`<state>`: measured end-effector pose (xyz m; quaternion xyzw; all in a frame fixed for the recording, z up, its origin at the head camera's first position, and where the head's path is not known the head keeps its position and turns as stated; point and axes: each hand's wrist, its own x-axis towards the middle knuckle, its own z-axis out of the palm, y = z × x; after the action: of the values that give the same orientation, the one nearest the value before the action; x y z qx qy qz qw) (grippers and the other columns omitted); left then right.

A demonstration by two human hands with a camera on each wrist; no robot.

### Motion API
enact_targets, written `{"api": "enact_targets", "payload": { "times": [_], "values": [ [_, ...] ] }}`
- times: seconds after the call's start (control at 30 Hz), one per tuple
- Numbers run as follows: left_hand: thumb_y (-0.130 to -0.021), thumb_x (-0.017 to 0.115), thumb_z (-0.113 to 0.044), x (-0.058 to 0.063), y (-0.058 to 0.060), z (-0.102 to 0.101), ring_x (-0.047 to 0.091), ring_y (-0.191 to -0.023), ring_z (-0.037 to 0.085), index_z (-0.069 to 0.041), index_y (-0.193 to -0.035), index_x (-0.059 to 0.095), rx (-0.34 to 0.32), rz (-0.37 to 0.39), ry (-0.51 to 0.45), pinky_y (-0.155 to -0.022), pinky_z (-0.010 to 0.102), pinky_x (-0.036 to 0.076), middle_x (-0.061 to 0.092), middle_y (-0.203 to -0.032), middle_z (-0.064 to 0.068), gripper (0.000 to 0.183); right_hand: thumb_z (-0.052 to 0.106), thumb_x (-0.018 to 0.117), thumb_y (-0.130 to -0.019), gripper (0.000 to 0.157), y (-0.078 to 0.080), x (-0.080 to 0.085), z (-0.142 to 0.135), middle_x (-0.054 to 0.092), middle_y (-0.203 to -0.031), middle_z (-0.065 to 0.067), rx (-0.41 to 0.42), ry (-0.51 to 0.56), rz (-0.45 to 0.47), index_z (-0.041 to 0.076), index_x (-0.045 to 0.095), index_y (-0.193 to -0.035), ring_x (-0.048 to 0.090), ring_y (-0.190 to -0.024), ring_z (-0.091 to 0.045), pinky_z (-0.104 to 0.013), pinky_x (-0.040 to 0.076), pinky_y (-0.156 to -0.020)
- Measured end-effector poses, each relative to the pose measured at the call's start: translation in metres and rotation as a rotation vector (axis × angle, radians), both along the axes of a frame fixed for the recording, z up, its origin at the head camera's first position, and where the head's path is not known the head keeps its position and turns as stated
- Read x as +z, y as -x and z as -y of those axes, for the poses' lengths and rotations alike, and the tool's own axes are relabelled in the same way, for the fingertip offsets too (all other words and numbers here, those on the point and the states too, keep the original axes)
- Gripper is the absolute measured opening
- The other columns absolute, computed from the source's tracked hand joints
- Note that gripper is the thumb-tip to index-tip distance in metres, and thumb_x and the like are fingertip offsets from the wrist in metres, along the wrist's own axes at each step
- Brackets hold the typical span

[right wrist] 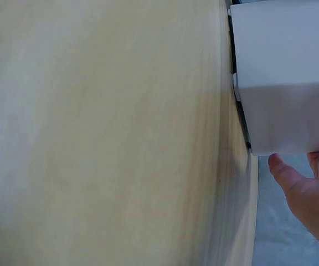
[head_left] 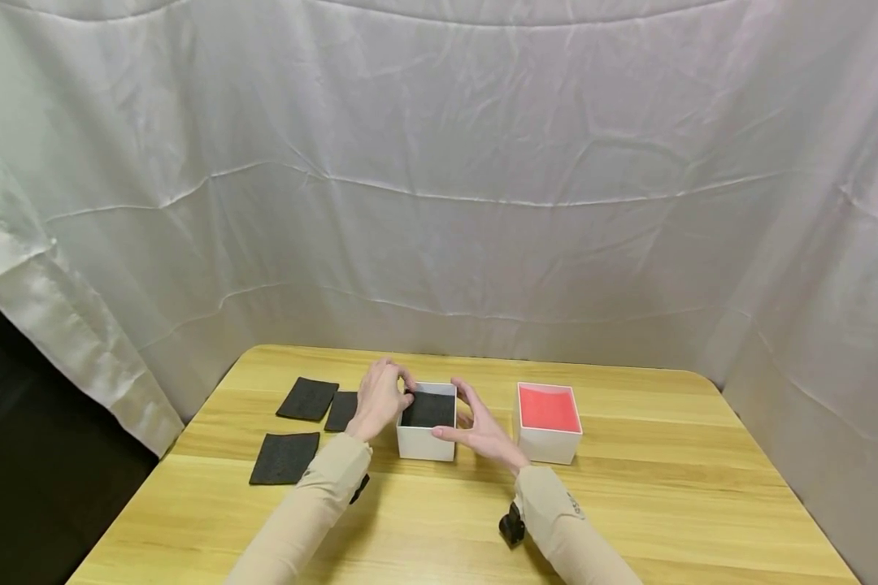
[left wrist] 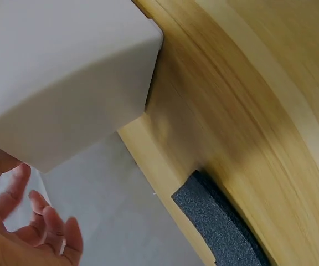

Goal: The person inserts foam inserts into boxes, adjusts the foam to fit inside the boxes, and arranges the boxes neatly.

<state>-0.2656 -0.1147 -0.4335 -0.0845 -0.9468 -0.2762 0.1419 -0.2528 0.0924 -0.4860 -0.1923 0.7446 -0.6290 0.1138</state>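
A white open-topped box (head_left: 426,444) stands between the two hands, with a black foam square (head_left: 428,410) inside it below the rim. At its left rim is my left hand (head_left: 379,400), thumb and forefinger tips at the foam's left edge; I cannot tell if they pinch it. The left hand's other fingers (left wrist: 53,227) are loosely bent beside the box. My right hand (head_left: 486,435) grips the box's right side, thumb at the front wall and fingers toward the back corner. In the right wrist view, its thumb (right wrist: 284,172) meets the box's edge.
Three black foam squares lie on the wooden table to the left: one at the back (head_left: 307,399), one by the left wrist (head_left: 340,411), one nearer the front (head_left: 285,459). A second white box (head_left: 549,445) with a red inside stands right. Pale curtains (head_left: 483,244) hang behind.
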Motion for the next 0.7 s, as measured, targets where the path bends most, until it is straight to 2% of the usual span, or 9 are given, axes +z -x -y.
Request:
{"api": "enact_targets", "payload": {
  "times": [0.13,0.4,0.57,0.7],
  "values": [
    [-0.072,0.083,-0.002,-0.0002,-0.0002,-0.0005,0.057,-0.094,0.031,-0.01,-0.084,0.07,0.044,0.023,-0.012,-0.078,0.042,0.047,0.061,-0.093,0.009,0.019,0.02,0.08,-0.087,0.097,0.0001,-0.0004,0.0009,0.019,-0.167,-0.017,0.003,-0.007,-0.002,0.019,0.017,-0.161,0.024,-0.152,-0.045,-0.059,0.022,-0.124],
    [-0.075,0.082,-0.003,-0.0012,-0.0009,-0.0012,0.058,-0.091,0.028,-0.01,-0.086,0.067,0.061,0.073,-0.041,-0.073,0.039,0.046,0.064,-0.097,0.009,0.021,0.02,0.08,-0.087,0.098,-0.0004,0.0,0.001,0.019,-0.167,-0.018,0.005,-0.002,-0.004,0.017,0.016,-0.161,0.025,-0.151,-0.047,-0.059,0.022,-0.124],
    [-0.079,0.082,-0.005,-0.0048,-0.0001,-0.0002,0.053,-0.09,0.025,-0.009,-0.091,0.065,0.036,0.118,-0.122,-0.069,0.033,0.04,0.059,-0.094,0.007,0.022,0.022,0.08,-0.087,0.098,-0.0004,-0.0009,0.0009,0.019,-0.167,-0.018,-0.006,-0.012,-0.001,0.018,0.017,-0.161,0.025,-0.152,-0.045,-0.058,0.023,-0.124],
    [-0.082,0.081,-0.01,-0.0081,0.001,0.0025,0.048,-0.083,0.021,-0.006,-0.092,0.063,-0.018,0.103,-0.212,-0.069,0.03,0.034,0.055,-0.088,0.009,0.021,0.021,0.08,-0.087,0.098,0.0,-0.0013,0.0004,0.019,-0.168,-0.016,-0.014,-0.013,-0.007,0.018,0.017,-0.162,0.022,-0.154,-0.04,-0.057,0.023,-0.124]
  ]
}}
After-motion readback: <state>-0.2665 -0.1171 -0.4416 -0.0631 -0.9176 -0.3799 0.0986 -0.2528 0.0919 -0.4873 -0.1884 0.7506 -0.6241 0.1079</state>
